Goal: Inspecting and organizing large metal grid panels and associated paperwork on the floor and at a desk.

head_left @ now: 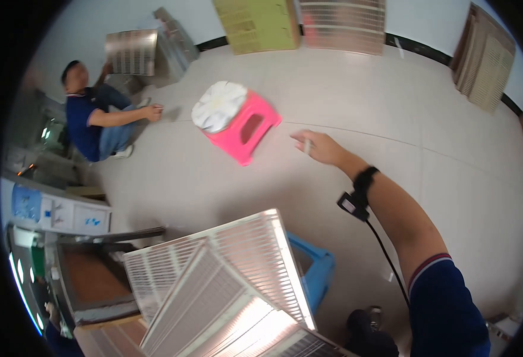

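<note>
My right hand (322, 149) reaches out over the floor, fingers partly curled. A small pale stick (307, 146) shows at its fingers, too blurred to name more closely. Close by on its left is a pink plastic stool (255, 122) with a white, petal-shaped cushion (220, 106) on top. Below lies a pile of slotted metal sheets (214, 279), fanned out over one another, with a blue stool (319, 271) partly hidden beneath them. On my right wrist sits a black strap with a small box (353, 205) and a cable. My left hand is out of view.
A person (86, 122) in a blue shirt squats at the far left, one arm stretched out. Along the back wall lean more slotted sheets (344, 27), a yellow-green panel (256, 27) and a stack (484, 59). A water dispenser (65, 211) stands left.
</note>
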Tool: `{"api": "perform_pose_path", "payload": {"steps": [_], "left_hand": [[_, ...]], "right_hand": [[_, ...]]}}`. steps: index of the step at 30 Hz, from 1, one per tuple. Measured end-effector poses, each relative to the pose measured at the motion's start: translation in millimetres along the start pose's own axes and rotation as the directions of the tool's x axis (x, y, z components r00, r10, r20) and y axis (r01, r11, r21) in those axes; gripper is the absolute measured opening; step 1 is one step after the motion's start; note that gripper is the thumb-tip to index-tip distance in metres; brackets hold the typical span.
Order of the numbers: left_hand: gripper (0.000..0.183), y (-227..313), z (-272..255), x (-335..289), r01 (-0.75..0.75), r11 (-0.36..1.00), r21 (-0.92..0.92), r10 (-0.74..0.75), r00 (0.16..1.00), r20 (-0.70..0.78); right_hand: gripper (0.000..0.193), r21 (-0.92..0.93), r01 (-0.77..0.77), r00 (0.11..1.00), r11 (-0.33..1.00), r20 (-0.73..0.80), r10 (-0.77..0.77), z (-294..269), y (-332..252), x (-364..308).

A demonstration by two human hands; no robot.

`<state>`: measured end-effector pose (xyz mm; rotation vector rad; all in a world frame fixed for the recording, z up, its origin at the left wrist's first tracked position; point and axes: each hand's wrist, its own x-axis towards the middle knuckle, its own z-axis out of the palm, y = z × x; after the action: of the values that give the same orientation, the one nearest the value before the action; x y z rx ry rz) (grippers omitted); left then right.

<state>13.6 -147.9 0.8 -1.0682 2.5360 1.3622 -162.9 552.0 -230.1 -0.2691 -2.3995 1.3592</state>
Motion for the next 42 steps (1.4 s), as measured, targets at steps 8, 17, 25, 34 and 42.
{"api": "perform_pose_path", "payload": {"steps": [8, 17, 25, 34, 42], "left_hand": [[0.042, 15, 0, 7, -0.012, 1.0, -0.029, 0.015, 0.995, 0.102], [0.042, 27, -10, 15, -0.152, 0.988, -0.004, 0.15, 0.971, 0.184], [0.021, -64, -39, 113, -0.108, 0.87, -0.482, 0.307, 0.883, 0.355], [0.007, -43, -37, 69, -0.047, 0.87, -0.491, 0.274, 0.874, 0.401], [0.021, -38, -40, 94, -0.101, 0.861, -0.498, 0.394, 0.753, 0.528]], "right_hand": [[0.031, -0.326, -0.226, 0.768, 0.918, 0.52, 0.374, -19, -44, -151], [0.036, -0.594, -0.179, 0.272, 0.784, 0.736, 0.62, -116, -232, -353], [0.047, -0.848, -0.29, 0.165, 0.443, 0.412, 0.896, -162, -441, -453], [0.026, -0.284, -0.359, 0.895, 0.889, 0.164, 0.414, -96, -548, -386], [0.055, -0.704, -0.538, 0.579, 0.463, 0.09, 0.81, -93, -527, -527]]}}
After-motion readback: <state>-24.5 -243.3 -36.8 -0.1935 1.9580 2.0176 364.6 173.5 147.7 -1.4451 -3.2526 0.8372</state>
